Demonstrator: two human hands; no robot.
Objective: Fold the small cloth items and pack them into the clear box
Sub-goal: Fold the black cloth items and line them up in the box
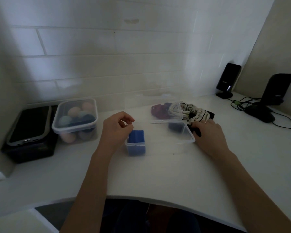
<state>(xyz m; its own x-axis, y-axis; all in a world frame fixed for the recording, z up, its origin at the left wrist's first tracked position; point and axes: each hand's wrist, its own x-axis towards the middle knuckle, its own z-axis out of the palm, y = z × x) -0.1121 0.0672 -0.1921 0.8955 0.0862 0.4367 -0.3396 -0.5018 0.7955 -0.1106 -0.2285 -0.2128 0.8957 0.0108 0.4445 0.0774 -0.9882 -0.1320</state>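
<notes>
A person sits at a white table [158, 174] with both bare forearms stretched out over it. The left hand [116, 130] hovers just above and behind a small clear box [135, 147], its fingers loosely curled with the thumb and fingertips close together; they seem to hold nothing, though the dim light makes this hard to judge. A folded blue cloth [136, 136] stands upright inside that box, its top edge poking just above the rim.

To the right, a bigger clear box [181, 132] sits on the table with something dark blue inside it. The right hand [208, 132] lies flat just beside that box's right wall, its fingers fairly straight and resting on a black cloth [197, 131]; whether any finger pinches the fabric cannot be told. A ring shows on one finger.

Behind this box lies a heap of unfolded cloths: a cream one with dark stripes [191, 112] and a dark red one [158, 110] to its left.

At the far left, a lidded tub [76, 120] holds pastel and blue balls, next to a phone [29, 125] lying on a black case. Two black speakers [228, 79] stand at the far right with trailing cables.
</notes>
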